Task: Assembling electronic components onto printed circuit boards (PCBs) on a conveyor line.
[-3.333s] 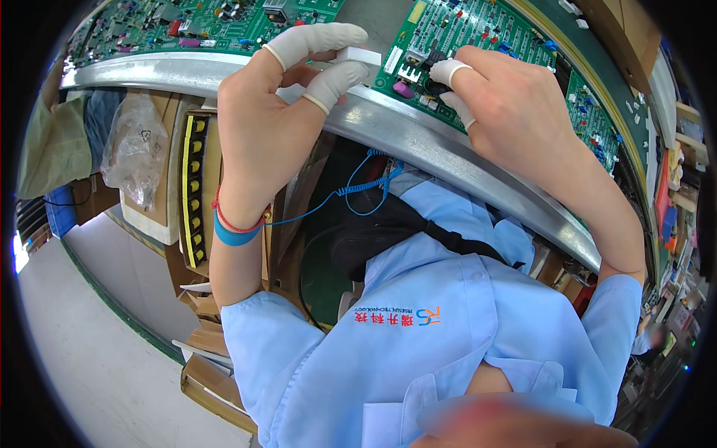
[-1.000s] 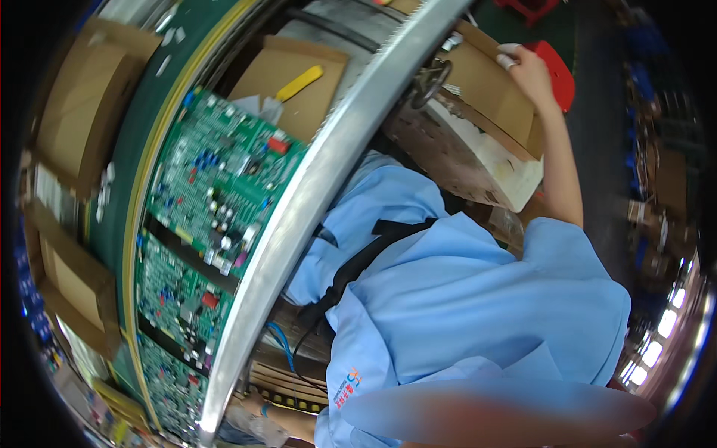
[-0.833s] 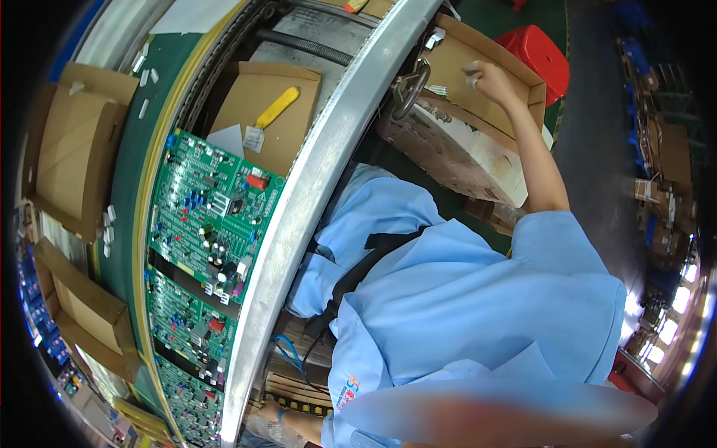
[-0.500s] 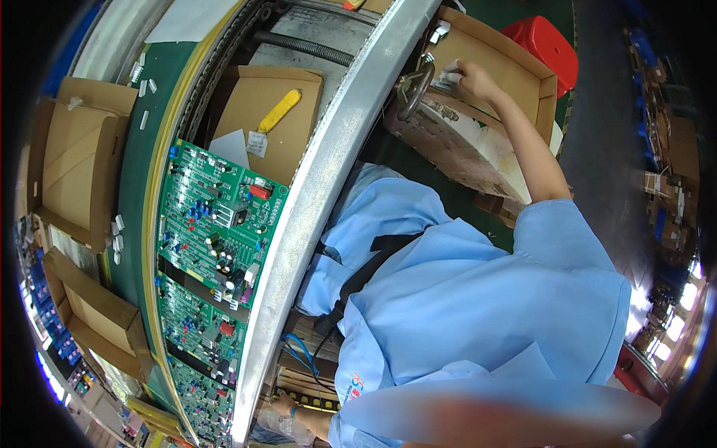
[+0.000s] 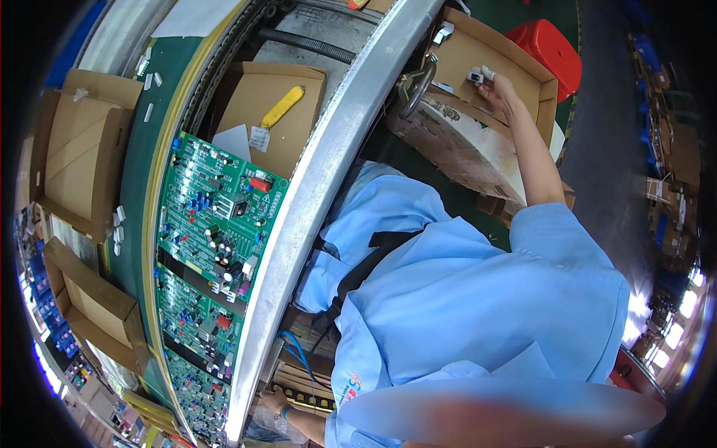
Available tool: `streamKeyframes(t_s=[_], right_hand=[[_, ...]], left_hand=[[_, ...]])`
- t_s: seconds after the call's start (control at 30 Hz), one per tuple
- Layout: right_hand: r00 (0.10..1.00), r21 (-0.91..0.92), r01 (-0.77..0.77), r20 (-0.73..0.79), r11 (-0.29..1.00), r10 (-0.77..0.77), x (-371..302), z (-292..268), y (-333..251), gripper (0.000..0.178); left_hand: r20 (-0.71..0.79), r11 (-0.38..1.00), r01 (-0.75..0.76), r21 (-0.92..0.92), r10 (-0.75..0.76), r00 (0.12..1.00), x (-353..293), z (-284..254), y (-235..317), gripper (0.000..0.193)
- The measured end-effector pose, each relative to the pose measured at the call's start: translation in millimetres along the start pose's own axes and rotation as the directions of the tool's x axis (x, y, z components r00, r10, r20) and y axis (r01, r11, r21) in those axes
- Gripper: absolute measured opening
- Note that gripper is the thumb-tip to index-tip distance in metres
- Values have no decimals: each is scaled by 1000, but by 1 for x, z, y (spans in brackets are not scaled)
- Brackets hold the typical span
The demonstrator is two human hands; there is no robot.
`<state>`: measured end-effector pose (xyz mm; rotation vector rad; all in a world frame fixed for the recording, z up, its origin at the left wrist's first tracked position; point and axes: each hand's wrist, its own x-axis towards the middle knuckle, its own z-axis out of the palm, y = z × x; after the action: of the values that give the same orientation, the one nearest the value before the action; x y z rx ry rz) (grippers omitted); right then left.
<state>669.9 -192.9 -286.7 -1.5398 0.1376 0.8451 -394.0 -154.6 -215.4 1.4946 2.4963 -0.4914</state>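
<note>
My right hand [image 5: 496, 91], at the top right over a shallow cardboard tray [image 5: 539, 69], pinches a small white-and-grey block-shaped part [image 5: 475, 77] with a dark face. White covers show on its fingertips. A few similar small parts [image 5: 444, 33] lie at the tray's corner. Down at the lower edge, my left hand [image 5: 276, 402], with a blue wristband, is beside a clear plastic bag [image 5: 270, 427] and a box holding a row of yellow-and-black pieces [image 5: 314, 402]. Its fingers are too unclear to read. Green circuit boards [image 5: 216, 201] stand in a line between the conveyor rails.
A metal rail [image 5: 299, 216] runs between me and the boards. Beneath it sits a cardboard box [image 5: 295, 142] with a yellow-handled tool [image 5: 282, 107]. Cardboard trays [image 5: 75, 164] line the far side, near white parts [image 5: 149, 112]. A metal handwheel [image 5: 417, 89] and a red stool [image 5: 549, 56] are at the upper right.
My right hand has moved right and turned, bringing the small part into view. My left hand has shifted slightly left. The boards have moved slightly up the picture.
</note>
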Motion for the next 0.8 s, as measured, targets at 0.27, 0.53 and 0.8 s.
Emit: streamKeyframes(t_s=[0.27,0.53,0.8], right_hand=[[986,-430,165,65,888,-152,28,23,31,23],[918,-734,362,174,574,-355,21,-3,15,36],[566,-830,554,432,-65,-702,3,20,-3,26]], left_hand=[[-140,914,-390,109,402,905,8,-40,-118,53],[-108,819,225,-528,-327,939,-35,-15,-57,31],[-194,-472,-355,-807,-357,914,-108,-71,-88,32]])
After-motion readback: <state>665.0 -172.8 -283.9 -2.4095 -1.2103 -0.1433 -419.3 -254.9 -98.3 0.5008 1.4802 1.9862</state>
